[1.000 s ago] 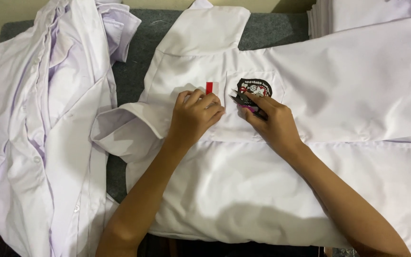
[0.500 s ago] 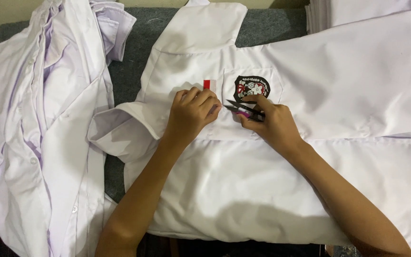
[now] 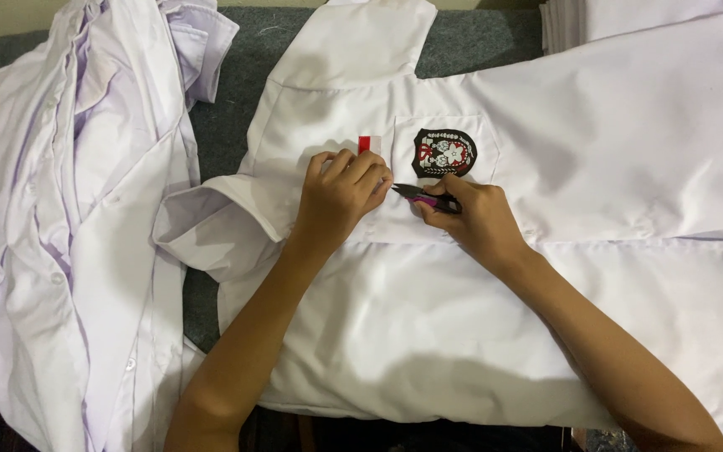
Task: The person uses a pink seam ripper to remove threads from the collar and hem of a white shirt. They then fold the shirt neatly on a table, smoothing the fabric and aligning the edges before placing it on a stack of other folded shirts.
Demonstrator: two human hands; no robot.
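A white shirt (image 3: 479,335) lies flat on a dark grey surface, its chest pocket bearing a black shield-shaped embroidered badge (image 3: 444,152). A small red and white label (image 3: 366,143) is sewn just left of the pocket. My left hand (image 3: 340,197) presses down on the fabric below the label, fingers curled. My right hand (image 3: 474,219) grips small thread snips (image 3: 423,197) with a pink handle, the blade tips pointing left toward my left fingertips at the pocket's lower left corner.
A heap of crumpled white shirts (image 3: 69,218) fills the left side. A stack of folded white cloth (image 3: 629,21) sits at the top right. The dark grey covering (image 3: 236,100) shows between the heap and the flat shirt.
My right hand has drawn the snips left and down from the badge to the pocket's lower left corner. My left hand stays on the fabric.
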